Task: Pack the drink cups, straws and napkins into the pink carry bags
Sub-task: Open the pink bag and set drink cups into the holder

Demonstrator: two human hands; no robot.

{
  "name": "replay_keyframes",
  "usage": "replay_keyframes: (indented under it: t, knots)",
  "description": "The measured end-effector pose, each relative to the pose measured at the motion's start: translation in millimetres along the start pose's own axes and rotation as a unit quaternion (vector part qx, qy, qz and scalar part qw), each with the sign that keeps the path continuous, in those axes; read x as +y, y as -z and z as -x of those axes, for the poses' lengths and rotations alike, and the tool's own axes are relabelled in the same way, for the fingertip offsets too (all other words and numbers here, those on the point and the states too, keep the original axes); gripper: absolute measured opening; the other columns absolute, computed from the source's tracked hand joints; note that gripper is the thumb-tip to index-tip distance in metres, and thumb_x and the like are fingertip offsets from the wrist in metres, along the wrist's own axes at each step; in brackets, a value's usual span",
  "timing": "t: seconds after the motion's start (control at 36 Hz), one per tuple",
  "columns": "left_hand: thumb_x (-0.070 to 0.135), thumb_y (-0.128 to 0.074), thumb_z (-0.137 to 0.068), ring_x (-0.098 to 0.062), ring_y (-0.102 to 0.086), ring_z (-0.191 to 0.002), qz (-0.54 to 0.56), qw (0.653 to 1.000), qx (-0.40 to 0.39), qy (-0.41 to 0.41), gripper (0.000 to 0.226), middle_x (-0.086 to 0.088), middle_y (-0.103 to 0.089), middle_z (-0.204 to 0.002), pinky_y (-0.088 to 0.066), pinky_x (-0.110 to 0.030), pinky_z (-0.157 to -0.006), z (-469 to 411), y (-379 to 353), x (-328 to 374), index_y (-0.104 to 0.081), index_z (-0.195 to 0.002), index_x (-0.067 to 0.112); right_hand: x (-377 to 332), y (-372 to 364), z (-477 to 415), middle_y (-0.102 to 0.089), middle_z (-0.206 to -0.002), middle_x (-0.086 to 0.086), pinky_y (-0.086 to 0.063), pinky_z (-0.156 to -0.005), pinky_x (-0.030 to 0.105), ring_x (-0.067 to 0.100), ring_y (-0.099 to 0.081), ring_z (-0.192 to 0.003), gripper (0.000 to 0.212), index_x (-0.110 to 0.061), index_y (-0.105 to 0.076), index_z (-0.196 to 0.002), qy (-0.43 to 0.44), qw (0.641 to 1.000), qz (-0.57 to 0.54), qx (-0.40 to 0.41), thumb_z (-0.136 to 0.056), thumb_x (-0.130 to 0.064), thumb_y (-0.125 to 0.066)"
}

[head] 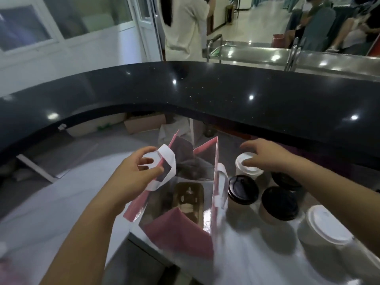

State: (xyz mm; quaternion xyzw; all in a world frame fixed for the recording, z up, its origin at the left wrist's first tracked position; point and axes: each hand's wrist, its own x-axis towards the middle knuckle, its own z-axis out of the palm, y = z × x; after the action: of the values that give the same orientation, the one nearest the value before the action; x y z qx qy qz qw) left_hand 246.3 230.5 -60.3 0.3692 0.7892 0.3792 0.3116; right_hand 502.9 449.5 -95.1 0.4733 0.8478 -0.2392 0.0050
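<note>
Cup loading, first cup being taken while the pink carry bag point(176, 231) is held open.

Left hand point(141, 169) pinches the bag's near white handle point(167, 169) between thumb and fingers, holding the mouth open; a brown cardboard cup holder point(188, 198) lies at the bottom, below this grip. Right hand point(265, 155) rests spread on the lid of the white-lidded cup point(247, 164), fingers draped over the rim but not yet clenched round it. Just nearer than this grip stand three black-lidded cups point(242, 191); another white-lidded cup point(327, 227) stands nearest the person. No straws or napkins are visible. Judged step: seizing a cup. Next move calls for a firm rim grasp, an upright lift over the bag wall, and a descent into a holder pocket.
</note>
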Motion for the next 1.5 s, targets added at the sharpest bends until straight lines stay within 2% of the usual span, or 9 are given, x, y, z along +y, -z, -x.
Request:
replay_keyframes:
  t: [0.25,0.42,0.5,0.69,1.0,1.08,1.22,1.33,1.5]
  knots:
    - [0.039,-0.071,-0.088,-0.021,-0.057,-0.113,-0.072,0.997,-0.013,0.012,0.052,0.002,-0.054,-0.138,-0.052,-0.034,-0.082,4,-11,15,-0.048,-0.135,0.041,21,-25,-53,-0.048,-0.148,0.004,-0.041,-0.105,0.035,0.025,-0.048,-0.133,0.081,-0.023,-0.046,-0.144,-0.015,0.993,0.077,-0.092,-0.075,-0.055,-0.075]
    - [0.047,-0.070,-0.086,-0.020,-0.056,-0.114,-0.103,0.994,-0.032,0.020,0.057,0.002,-0.052,-0.141,-0.052,-0.031,-0.082,1,-7,20,-0.046,-0.137,0.042,20,-36,-53,-0.061,-0.130,0.004,-0.048,-0.082,0.033,0.026,-0.059,-0.115,0.058,-0.029,-0.059,-0.121,0.000,0.989,0.134,-0.066,-0.068,-0.047,-0.076]
    - [0.045,-0.073,-0.086,-0.019,-0.055,-0.110,-0.117,0.992,-0.045,0.020,0.061,0.003,-0.049,-0.144,-0.051,-0.028,-0.077,-5,-3,20,-0.041,-0.137,0.045,19,-34,-51,-0.062,-0.125,0.003,-0.051,-0.084,0.036,0.027,-0.060,-0.111,0.056,-0.029,-0.061,-0.116,-0.010,0.990,0.131,-0.054,-0.066,-0.046,-0.075]
    - [0.040,-0.073,-0.086,-0.025,-0.048,-0.132,-0.124,0.988,-0.086,-0.021,0.072,0.005,-0.040,-0.154,-0.048,-0.047,-0.102,-27,12,20,-0.031,-0.143,0.049,-5,-10,-28,-0.053,-0.130,0.006,-0.050,-0.087,0.038,0.032,-0.059,-0.111,0.065,-0.035,-0.052,-0.133,-0.024,0.996,0.085,0.021,-0.072,-0.044,-0.073]
    - [0.027,-0.076,-0.085,-0.021,-0.054,-0.119,-0.038,0.978,-0.182,-0.089,0.075,0.007,-0.041,-0.150,-0.055,-0.048,-0.096,-60,14,8,-0.032,-0.140,0.051,-119,72,69,-0.049,-0.144,0.000,-0.045,-0.093,0.040,0.026,-0.055,-0.117,0.077,-0.028,-0.049,-0.141,0.034,0.974,0.089,0.206,-0.071,-0.041,-0.078]
    - [0.020,-0.076,-0.085,-0.018,-0.055,-0.114,0.004,0.974,-0.200,-0.102,0.075,0.009,-0.043,-0.147,-0.057,-0.046,-0.093,-69,17,3,-0.034,-0.139,0.050,-160,82,98,-0.046,-0.139,-0.005,-0.043,-0.089,0.036,0.015,-0.048,-0.112,0.084,-0.040,-0.046,-0.139,0.063,0.969,0.045,0.233,-0.063,-0.049,-0.081]
    - [0.020,-0.077,-0.084,-0.021,-0.057,-0.119,0.071,0.962,-0.236,-0.118,0.076,0.011,-0.044,-0.146,-0.060,-0.042,-0.087,-82,26,-11,-0.036,-0.140,0.050,-209,64,113,-0.045,-0.125,-0.017,-0.050,-0.082,0.031,0.011,-0.055,-0.104,0.084,-0.059,-0.041,-0.132,0.063,0.992,0.016,0.112,-0.054,-0.073,-0.071]
    - [0.014,-0.073,-0.086,-0.018,-0.054,-0.120,0.092,0.961,-0.229,-0.128,0.074,0.013,-0.043,-0.146,-0.060,-0.033,-0.079,-89,32,-21,-0.039,-0.137,0.055,-221,35,102,-0.039,-0.123,-0.034,-0.049,-0.077,0.022,-0.001,-0.053,-0.102,0.079,-0.068,-0.034,-0.128,0.026,0.999,0.024,-0.007,-0.057,-0.066,-0.067]
    - [0.010,-0.066,-0.089,-0.015,-0.060,-0.108,0.109,0.945,-0.277,-0.139,0.065,0.020,-0.054,-0.123,-0.060,-0.030,-0.076,-91,43,-30,-0.045,-0.130,0.056,-216,-1,72,-0.041,-0.130,-0.022,-0.053,-0.080,0.027,0.009,-0.058,-0.101,0.078,-0.058,-0.035,-0.135,-0.025,0.998,0.049,-0.023,-0.070,-0.051,-0.077]
